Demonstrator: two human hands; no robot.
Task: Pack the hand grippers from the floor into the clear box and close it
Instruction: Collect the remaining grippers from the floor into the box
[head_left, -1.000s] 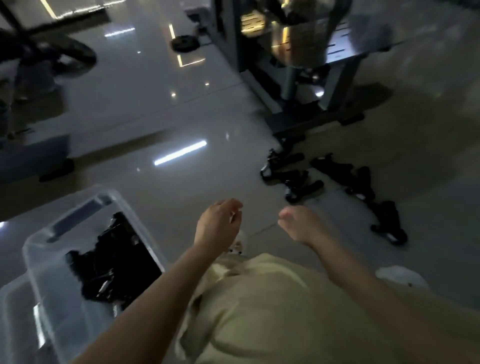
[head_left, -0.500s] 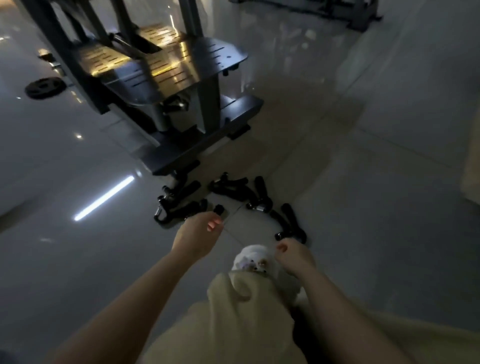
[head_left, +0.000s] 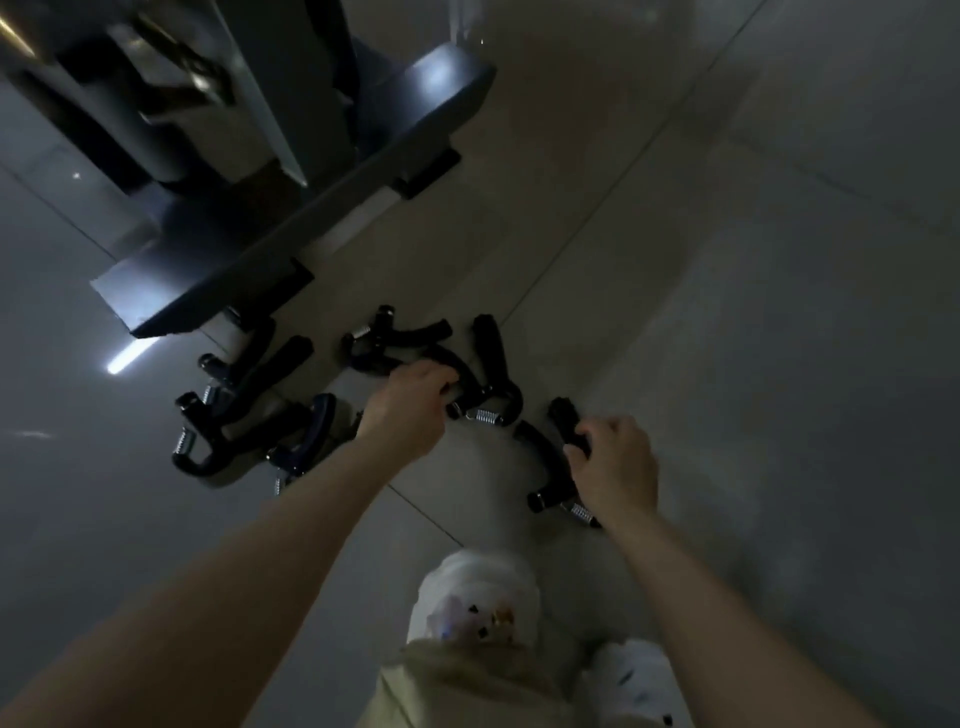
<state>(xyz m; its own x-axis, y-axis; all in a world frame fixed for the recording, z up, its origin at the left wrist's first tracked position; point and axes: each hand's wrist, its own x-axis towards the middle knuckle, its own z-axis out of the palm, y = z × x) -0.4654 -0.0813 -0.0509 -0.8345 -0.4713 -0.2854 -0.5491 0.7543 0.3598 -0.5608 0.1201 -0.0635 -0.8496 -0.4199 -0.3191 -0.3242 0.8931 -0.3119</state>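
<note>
we bend over the floor (head_left: 753, 338) with both hands down among the black hand grippers (head_left: 363, 384), which lie scattered just in front of the foot of the dark exercise machine (head_left: 291, 223). our left hand (head_left: 410, 402) curls its fingers round the foam handle of the middle gripper (head_left: 480, 384), the one whose spring coil shows just beside the knuckles; our right hand (head_left: 615, 470) grasps one handle of the nearest gripper (head_left: 550, 462), the pair farthest from the machine's foot and closest to our white shoes (head_left: 478, 597). both grippers look to be resting on the floor, though the dim light leaves that unsure. a further cluster (head_left: 244, 410) lies tangled on the left, close against the machine's base, and another (head_left: 389, 338) sits between that cluster and our left hand. the clear box is out of view. we judge these to be light, stiff things: padded handles that give a sure, non-slip hold, joined by a steel spring that will not flex much under a casual grip. taking them by one handle, as we do, should work, though the free handle will swing and may hook on a neighbour where they overlap, so a straight lift clear of the pile seems wise. nothing here looks fragile, and dropping them into the box should do no harm.
</note>
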